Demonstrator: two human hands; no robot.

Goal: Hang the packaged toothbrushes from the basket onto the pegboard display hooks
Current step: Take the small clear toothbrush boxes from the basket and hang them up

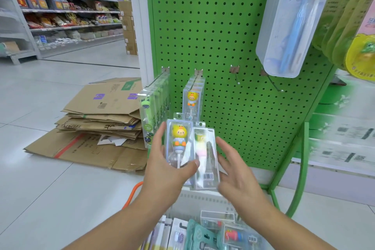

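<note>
My left hand (pixel 165 165) grips a clear pack with a yellow duck toothbrush (pixel 179 138), thumb across its front. Beside it a second clear pack with a pale pink-and-yellow brush (pixel 206 156) rests against my right hand (pixel 236 168), whose fingers are spread along its right edge. Both packs are held low in front of the green pegboard (pixel 223 36). On the board, one hook carries green frog brush packs (pixel 151 111) and the one to its right holds duck packs (pixel 192 97). Two bare hooks (pixel 236 76) stick out further right. The basket (pixel 203 203) lies below my hands with several packs inside.
A large blue toothbrush pack (pixel 292 22) hangs at the upper right, with yellow-green packs (pixel 349 26) beyond it. Flattened cardboard boxes (pixel 97 126) are stacked on the floor to the left. Grocery shelves (pixel 67 6) line the aisle behind. An orange basket handle (pixel 133 193) curves by my left wrist.
</note>
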